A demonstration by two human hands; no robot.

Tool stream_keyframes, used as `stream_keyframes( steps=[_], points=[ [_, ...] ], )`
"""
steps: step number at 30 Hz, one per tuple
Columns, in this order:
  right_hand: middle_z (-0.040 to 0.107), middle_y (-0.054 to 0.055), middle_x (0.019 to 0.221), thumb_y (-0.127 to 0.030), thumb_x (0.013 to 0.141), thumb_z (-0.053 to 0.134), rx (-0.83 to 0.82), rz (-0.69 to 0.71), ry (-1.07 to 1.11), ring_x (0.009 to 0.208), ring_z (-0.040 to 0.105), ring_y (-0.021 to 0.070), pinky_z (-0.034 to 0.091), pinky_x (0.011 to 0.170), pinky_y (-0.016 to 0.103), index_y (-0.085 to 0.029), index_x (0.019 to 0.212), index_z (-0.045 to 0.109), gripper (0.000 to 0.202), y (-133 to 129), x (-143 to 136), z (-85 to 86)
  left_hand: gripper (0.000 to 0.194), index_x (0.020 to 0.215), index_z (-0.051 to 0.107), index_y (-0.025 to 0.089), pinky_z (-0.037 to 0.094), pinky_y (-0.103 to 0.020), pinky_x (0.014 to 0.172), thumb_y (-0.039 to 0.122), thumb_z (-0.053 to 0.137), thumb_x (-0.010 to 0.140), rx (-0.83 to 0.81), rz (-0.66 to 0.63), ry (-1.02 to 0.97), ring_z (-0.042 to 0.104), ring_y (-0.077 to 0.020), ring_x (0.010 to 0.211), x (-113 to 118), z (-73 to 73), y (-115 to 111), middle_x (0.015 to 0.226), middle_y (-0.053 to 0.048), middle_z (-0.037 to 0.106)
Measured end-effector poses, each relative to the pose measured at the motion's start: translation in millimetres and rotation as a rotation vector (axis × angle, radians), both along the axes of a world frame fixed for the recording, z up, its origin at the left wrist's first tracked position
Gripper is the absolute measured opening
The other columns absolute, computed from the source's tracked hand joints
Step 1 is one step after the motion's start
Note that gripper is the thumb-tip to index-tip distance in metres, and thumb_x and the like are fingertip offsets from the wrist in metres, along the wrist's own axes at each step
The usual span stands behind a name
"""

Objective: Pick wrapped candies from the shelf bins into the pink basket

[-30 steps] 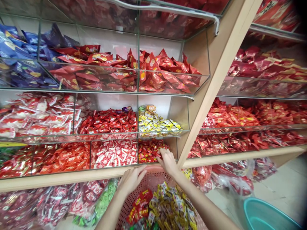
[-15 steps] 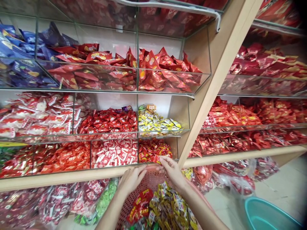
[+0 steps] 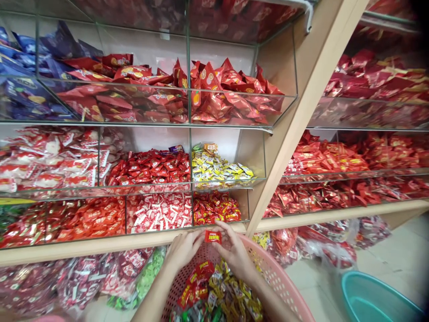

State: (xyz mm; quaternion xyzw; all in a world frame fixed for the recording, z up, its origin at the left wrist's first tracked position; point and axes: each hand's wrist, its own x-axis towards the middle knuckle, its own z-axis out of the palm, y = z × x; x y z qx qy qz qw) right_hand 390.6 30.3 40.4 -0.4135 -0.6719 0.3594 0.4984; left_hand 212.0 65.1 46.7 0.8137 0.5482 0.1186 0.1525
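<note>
A small red wrapped candy (image 3: 213, 236) is pinched between the thumb and fingers of my right hand (image 3: 233, 250), above the far side of a pink plastic basket (image 3: 279, 279). My left hand (image 3: 183, 250) is curled over the basket's far left rim, its fingertips close beside the candy; the rim under its fingers is partly hidden. Inside the basket lie red candies (image 3: 196, 284), yellow-wrapped candies (image 3: 234, 290) and some green ones at the bottom of the view. Just beyond my hands is a shelf bin of red and yellow candies (image 3: 216, 208).
Glass-fronted shelves hold red packets (image 3: 228, 100), blue packets (image 3: 23, 96), yellow-white candies (image 3: 217, 167) and pink-white candies (image 3: 159, 212). A wooden divider (image 3: 301, 129) slants at right. Bagged candies (image 3: 87, 277) lie beneath the shelf; a teal tub (image 3: 375, 295) stands on the floor.
My right hand has drawn back from the bin edge, bringing the red candy left and down towards my left hand. The left hand stays nearly in place.
</note>
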Motion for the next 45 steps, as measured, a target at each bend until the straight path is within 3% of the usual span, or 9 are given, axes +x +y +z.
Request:
stream_keyframes(
  steps=[7,11,16,21,26,30,35,39,45],
  points=[
    [0.056,0.004,0.101,-0.012,0.077,0.052,0.068,0.136,-0.388,0.094,0.053,0.0169,0.043,0.082,0.030,-0.022,0.100,0.055,0.026,-2,-1,-36.8,0.049,0.123,0.046,0.039,0.042,-0.037,0.088,0.054,0.019,0.084,-0.017,0.015,0.001,0.057,-0.0233,0.104,-2,-4.0,0,0.116,0.000,0.062],
    [0.056,0.003,0.102,-0.010,0.075,0.053,0.050,0.222,-0.605,0.097,0.050,0.0165,0.039,0.086,0.029,-0.023,0.104,0.053,0.031,-10,-10,-51.1,0.051,0.123,0.046,0.037,0.042,-0.038,0.088,0.054,0.018,0.084,-0.011,0.016,0.000,0.058,-0.0240,0.104,-2,-2.5,0,0.114,-0.001,0.064],
    [0.058,-0.001,0.105,-0.017,0.075,0.059,0.014,0.279,-0.766,0.101,0.047,0.0181,0.035,0.088,0.033,-0.029,0.110,0.052,0.037,-16,-28,-53.1,0.049,0.122,0.047,0.038,0.042,-0.037,0.089,0.054,0.019,0.085,-0.006,0.003,-0.022,0.057,-0.0224,0.105,-1,-1.9,0,0.116,0.001,0.062],
    [0.054,0.000,0.115,-0.023,0.075,0.062,0.056,0.244,-0.737,0.105,0.044,0.0194,0.034,0.090,0.033,-0.030,0.116,0.049,0.043,-18,-31,-47.0,0.050,0.122,0.046,0.038,0.041,-0.036,0.090,0.054,0.019,0.084,-0.013,0.000,-0.022,0.056,-0.0224,0.106,-3,-3.3,0,0.116,0.000,0.062],
    [0.054,0.002,0.116,-0.022,0.083,0.052,0.183,0.144,-0.605,0.107,0.045,0.0190,0.031,0.095,0.036,-0.028,0.119,0.048,0.037,-12,-18,-24.5,0.049,0.123,0.046,0.039,0.042,-0.037,0.088,0.054,0.019,0.084,-0.007,0.007,-0.024,0.058,-0.0227,0.104,-4,-6.7,2,0.114,0.000,0.064],
    [0.058,0.005,0.105,-0.021,0.087,0.045,0.242,-0.018,-0.522,0.098,0.049,0.0183,0.037,0.088,0.035,-0.025,0.112,0.053,0.026,8,8,-1.8,0.047,0.121,0.047,0.039,0.042,-0.035,0.088,0.053,0.021,0.085,0.008,-0.001,-0.042,0.058,-0.0211,0.104,-4,-9.0,1,0.114,0.001,0.063],
    [0.058,0.006,0.096,-0.016,0.084,0.046,0.291,-0.178,-0.595,0.091,0.051,0.0198,0.040,0.081,0.035,-0.021,0.102,0.057,0.022,48,58,15.0,0.050,0.122,0.047,0.038,0.042,-0.038,0.089,0.056,0.019,0.084,0.004,0.007,-0.030,0.057,-0.0229,0.104,-4,-7.4,1,0.116,0.000,0.063],
    [0.057,0.007,0.094,-0.011,0.081,0.047,0.254,-0.124,-0.676,0.088,0.053,0.0183,0.042,0.078,0.031,-0.018,0.097,0.058,0.020,73,82,19.9,0.050,0.121,0.048,0.038,0.042,-0.036,0.090,0.055,0.019,0.084,0.000,0.004,-0.046,0.057,-0.0217,0.105,-5,-6.6,1,0.116,0.001,0.063],
    [0.059,0.006,0.097,-0.006,0.073,0.053,0.190,-0.021,-0.812,0.089,0.056,0.0172,0.042,0.079,0.027,-0.018,0.097,0.059,0.027,90,82,15.4,0.049,0.121,0.048,0.038,0.042,-0.037,0.090,0.055,0.020,0.084,0.007,0.006,-0.045,0.057,-0.0220,0.105,-5,-9.5,2,0.116,0.001,0.062]
  ],
)
